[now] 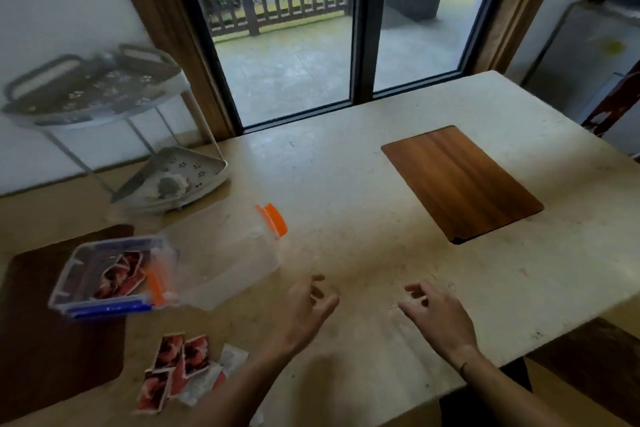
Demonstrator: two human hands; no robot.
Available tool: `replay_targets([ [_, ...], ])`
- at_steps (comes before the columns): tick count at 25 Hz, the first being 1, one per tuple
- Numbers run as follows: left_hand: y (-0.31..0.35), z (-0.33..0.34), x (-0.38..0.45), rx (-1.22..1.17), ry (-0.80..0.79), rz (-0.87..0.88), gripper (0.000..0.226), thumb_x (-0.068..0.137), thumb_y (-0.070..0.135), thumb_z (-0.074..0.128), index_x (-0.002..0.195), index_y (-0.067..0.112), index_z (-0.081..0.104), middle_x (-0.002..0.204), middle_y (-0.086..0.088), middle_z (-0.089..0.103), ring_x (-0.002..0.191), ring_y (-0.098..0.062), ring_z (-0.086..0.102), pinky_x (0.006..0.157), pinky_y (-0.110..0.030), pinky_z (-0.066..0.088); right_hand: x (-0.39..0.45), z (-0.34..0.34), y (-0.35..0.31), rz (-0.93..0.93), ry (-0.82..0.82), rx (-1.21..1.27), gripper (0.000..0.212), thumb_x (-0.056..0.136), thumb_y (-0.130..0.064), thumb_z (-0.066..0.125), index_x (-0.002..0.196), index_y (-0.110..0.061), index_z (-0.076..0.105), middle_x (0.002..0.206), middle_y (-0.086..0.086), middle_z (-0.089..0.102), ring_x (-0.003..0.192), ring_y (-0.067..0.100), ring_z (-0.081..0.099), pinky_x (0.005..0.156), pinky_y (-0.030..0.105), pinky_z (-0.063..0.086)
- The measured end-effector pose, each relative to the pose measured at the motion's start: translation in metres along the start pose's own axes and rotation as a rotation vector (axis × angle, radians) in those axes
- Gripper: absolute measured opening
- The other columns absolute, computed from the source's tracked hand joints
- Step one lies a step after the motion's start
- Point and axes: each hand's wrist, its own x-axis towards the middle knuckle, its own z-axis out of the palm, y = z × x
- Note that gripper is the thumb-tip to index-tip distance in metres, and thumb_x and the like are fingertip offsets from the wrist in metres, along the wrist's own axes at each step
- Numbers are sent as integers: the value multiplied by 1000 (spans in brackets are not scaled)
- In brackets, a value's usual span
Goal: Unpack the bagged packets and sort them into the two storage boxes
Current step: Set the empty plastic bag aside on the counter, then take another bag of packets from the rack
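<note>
A clear storage box with blue clips (104,277) sits at the left on a dark mat and holds several red packets. Beside it stands a larger clear box with orange clips (225,253), which looks empty. More red packets (180,367) and some white ones (221,371) lie loose near the table's front edge. My left hand (308,308) hovers open above the table to the right of the boxes and holds nothing. My right hand (440,315) hovers open further right, fingers spread, also with nothing in it.
A wooden board (460,184) is set into the stone table (346,184) at the right. A white two-tier corner rack (173,177) stands at the back left against the wall. A dark mat (52,357) covers the front left. Glass doors are beyond the table.
</note>
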Motion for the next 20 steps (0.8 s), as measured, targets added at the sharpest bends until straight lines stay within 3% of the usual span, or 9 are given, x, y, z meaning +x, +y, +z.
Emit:
replay_targets([
  [7,-54,-157,-36,37,215,38,41,86,48,64,122,33,54,103,13,61,87,1,61,72,-17,52,20,53,-168,-415,40,-133,40,80,-49,68,115,-31,63,114,-3,66,106,21,58,82,37,53],
  [11,-107,-233,-55,8,318,-6,39,85,43,67,120,32,55,102,13,63,88,0,62,78,-27,56,13,90,-262,-576,67,-128,40,78,-44,73,114,-27,65,115,0,66,108,25,57,81,40,51],
  [20,-192,-317,-78,62,399,-124,34,88,43,64,120,31,56,101,15,64,87,0,62,78,-24,54,-16,162,-362,-645,-30,-151,45,85,-49,63,125,-29,59,133,-2,58,122,21,51,95,37,45],
])
